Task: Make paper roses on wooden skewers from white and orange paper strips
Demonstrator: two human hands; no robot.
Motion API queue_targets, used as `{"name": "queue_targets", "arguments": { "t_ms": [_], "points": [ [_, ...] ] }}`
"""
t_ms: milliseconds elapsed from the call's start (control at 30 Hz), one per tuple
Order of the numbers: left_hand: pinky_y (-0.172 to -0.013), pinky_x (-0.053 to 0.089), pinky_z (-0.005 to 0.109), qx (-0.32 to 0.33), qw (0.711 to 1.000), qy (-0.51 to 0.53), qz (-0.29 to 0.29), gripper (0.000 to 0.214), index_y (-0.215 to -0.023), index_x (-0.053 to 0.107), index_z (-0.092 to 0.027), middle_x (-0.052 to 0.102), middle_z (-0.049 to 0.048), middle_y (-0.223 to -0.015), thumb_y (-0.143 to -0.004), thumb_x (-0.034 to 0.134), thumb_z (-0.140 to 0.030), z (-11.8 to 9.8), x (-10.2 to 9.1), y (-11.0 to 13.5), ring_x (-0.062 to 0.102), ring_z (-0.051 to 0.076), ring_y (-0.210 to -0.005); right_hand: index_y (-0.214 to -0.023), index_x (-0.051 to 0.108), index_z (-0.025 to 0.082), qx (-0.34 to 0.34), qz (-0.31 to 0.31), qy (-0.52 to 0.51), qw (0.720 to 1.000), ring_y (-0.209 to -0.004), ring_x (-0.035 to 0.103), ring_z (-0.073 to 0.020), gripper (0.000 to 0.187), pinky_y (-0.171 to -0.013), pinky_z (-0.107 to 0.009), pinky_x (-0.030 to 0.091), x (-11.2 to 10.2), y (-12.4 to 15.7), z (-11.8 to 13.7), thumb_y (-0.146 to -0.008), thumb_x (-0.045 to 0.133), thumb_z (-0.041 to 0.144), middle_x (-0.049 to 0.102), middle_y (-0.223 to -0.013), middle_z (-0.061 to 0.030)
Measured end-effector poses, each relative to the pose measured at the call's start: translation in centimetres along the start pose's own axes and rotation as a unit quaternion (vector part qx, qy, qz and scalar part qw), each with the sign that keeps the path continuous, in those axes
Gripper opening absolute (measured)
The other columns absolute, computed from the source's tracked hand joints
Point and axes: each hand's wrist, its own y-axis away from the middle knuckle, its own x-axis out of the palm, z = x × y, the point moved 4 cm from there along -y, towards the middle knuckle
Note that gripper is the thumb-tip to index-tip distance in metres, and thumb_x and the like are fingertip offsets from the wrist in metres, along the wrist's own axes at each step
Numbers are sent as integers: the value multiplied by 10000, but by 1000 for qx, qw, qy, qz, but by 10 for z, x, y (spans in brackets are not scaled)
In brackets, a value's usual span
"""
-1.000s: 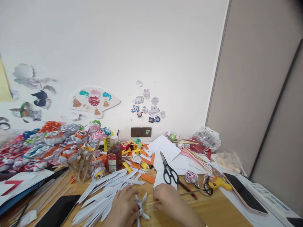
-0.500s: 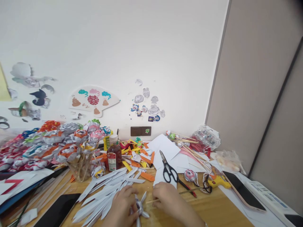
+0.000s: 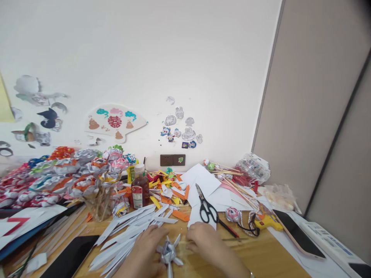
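A folded white paper flower [image 3: 169, 253] with pointed strips sticking out lies on the table between my hands. My left hand [image 3: 147, 247] is beside it on the left, thumb and fingers apart, with the flower showing uncovered. To the right, my right hand [image 3: 204, 240] has its fingers curled downward, apart from the flower. A thin wooden stick [image 3: 232, 239] shows past the right hand; its other end is hidden under that hand, which seems to grip it. Many folded white paper strips [image 3: 124, 239] lie under and beyond my left forearm.
Black-handled scissors [image 3: 208, 212] lie on white paper [image 3: 199, 179], near a red-black pen [image 3: 230, 229]. A yellow glue gun [image 3: 268, 222] and a phone [image 3: 298, 233] are at the right. A bottle [image 3: 140, 189], another phone [image 3: 69, 256] and heaped paper flowers [image 3: 84, 185] stand left.
My left fingers have come away from the paper flower, which shows more fully. The stick's near end beside the flower has gone from view, and its far end has dropped lower.
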Motion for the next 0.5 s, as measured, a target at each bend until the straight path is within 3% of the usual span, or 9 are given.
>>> {"name": "queue_targets", "arguments": {
  "t_ms": [100, 200, 367, 500],
  "points": [
    [-907, 444, 388, 22, 999, 10, 32, 466, -933, 700, -230, 692, 82, -1117, -476, 745, -145, 6, 7, -4, 592, 318, -1052, -803, 717, 175, 6, -9, -2, 1000, -770, 627, -200, 111, -603, -239, 352, 0, -1, 0, -837, 647, 254, 705, -806, -62],
    [-870, 459, 377, 36, 999, 26, 16, 375, -899, 720, -234, 702, 82, -1079, -528, 773, -253, 7, 14, -4, 606, 310, -1006, -818, 714, 178, 14, -25, -6, 1000, -746, 627, -193, 123, -605, -238, 353, 0, -1, 0, -862, 616, 240, 706, -794, -54],
    [-850, 452, 360, 69, 995, 74, 13, 462, -1016, 680, -292, 705, 41, -1036, -560, 741, -257, 1, 17, -2, 606, 284, -957, -848, 699, 184, 22, -56, -16, 998, -771, 617, -196, 155, -617, -240, 359, -3, 1, 3, -899, 556, 214, 694, -825, -57],
    [-852, 444, 341, 92, 984, 136, 64, 375, -1013, 666, -289, 697, 35, -1057, -642, 683, -245, -4, 7, -1, 594, 255, -957, -858, 689, 189, 16, -98, -50, 994, -784, 609, -195, 197, -636, -241, 361, -7, 3, 5, -911, 500, 171, 684, -823, -54]
  ]
}}
